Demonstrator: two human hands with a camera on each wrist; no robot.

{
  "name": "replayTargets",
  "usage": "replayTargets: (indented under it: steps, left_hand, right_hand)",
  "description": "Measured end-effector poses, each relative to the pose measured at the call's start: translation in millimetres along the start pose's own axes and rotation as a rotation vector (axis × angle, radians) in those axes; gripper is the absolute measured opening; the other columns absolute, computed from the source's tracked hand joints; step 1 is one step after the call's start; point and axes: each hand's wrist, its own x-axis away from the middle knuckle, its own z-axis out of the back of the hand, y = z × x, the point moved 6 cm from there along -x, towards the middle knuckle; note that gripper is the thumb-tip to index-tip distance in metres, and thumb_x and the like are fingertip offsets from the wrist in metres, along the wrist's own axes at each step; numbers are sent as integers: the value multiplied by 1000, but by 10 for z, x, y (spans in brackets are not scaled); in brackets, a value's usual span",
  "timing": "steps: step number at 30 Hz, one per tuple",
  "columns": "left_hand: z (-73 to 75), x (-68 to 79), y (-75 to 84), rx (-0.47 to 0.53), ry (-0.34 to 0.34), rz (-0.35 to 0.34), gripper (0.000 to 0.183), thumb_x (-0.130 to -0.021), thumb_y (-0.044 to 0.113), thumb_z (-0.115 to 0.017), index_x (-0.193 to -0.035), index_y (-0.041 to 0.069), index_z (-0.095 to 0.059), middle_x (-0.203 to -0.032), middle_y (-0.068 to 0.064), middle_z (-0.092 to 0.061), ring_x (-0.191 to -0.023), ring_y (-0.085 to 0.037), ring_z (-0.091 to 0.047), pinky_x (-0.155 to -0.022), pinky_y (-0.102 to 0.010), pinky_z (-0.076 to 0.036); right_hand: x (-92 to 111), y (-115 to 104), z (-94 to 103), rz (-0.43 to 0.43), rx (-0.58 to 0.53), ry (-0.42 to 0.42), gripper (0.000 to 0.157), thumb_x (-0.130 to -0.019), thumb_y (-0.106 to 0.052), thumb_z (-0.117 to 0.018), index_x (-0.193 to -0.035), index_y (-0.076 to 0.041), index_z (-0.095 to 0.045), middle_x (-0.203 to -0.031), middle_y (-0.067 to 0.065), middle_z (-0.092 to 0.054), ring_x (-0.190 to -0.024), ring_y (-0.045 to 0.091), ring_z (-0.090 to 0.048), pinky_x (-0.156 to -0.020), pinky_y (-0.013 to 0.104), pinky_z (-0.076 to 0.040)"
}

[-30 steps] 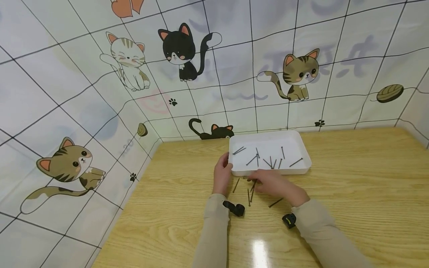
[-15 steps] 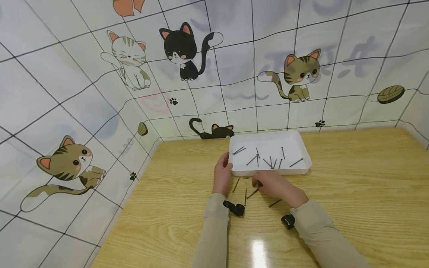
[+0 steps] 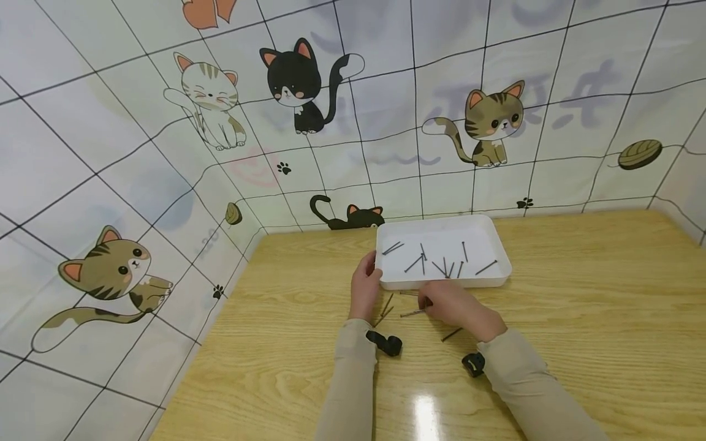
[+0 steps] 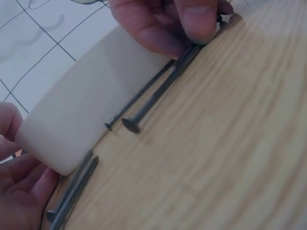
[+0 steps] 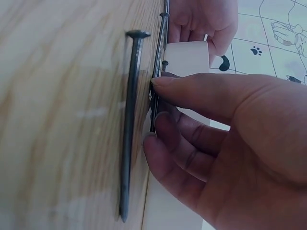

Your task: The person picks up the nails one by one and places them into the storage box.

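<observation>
Right-hand fingers (image 5: pixel 172 165), nearly together, pinch a slim dark-grey metal nail (image 4: pixel 158 93): stiff, likely light, maybe slippery, best held mid-shank between them!

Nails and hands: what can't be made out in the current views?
Held nail, head view: far end hidden behind the right hand.
Loose nail near the left hand, left wrist view: one end cut off by the bottom edge.
Left hand, left wrist view: partly cut off by the left edge.
Inside of the white tray, left wrist view: hidden by its wall.
Bunched nails in the tray, head view: too small to tell whether they touch.
</observation>
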Motion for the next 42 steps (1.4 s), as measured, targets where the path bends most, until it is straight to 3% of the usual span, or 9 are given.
replayTargets:
  steps: [7,13,20,32,35,42]
  left_hand:
    - [-5,21,40,25,-14,13,46,-86,7,-43,-132,13,-45,-131,-6,-47,-117,-21,-43,-95,-38,-34]
    - [7,120,243,35,-32,11,46,-86,2,-42,-132,6,-44,-131,-12,-45,-119,-28,-41,-95,-42,-33]
    - [15,194,321,26,-19,22,45,-87,1,-41,-131,10,-45,-131,-12,-45,-118,-29,-42,-94,-40,-34]
    - [8,186,367,9,-24,32,44,-88,2,-41,-132,9,-44,-132,-12,-44,-119,-28,-41,-95,-40,-33]
    - [8,189,363,13,-27,35,45,-88,3,-41,-132,8,-43,-133,-12,-43,-119,-29,-40,-95,-40,-33]
    - [-3,24,32,7,-8,20,45,-87,10,-43,-132,15,-45,-131,-4,-46,-116,-21,-44,-94,-38,-35]
  right_hand:
    - [-6,23,-7,-34,-4,-29,9,-76,-4,-61,-77,-12,-65,-76,-2,-60,-66,12,-50,-61,31,-41]
    - [10,23,-5,-61,13,-64,4,-76,-6,-60,-78,-9,-62,-73,-5,-56,-62,12,-47,-59,30,-39]
    - [25,31,-1,-83,-5,-78,7,-76,-5,-58,-79,-11,-61,-72,-5,-55,-61,12,-45,-58,30,-38]
    - [13,68,89,-100,-93,-16,16,-82,-10,-55,-95,-10,-63,-87,-1,-61,-74,12,-54,-64,31,-43]
    - [10,59,115,-72,-118,11,16,-83,-11,-55,-97,-10,-63,-83,-3,-60,-71,10,-53,-63,31,-43]
    - [-20,111,138,-85,-290,45,25,-85,-11,-52,-109,-8,-58,-83,-1,-60,-63,8,-54,-61,29,-43]
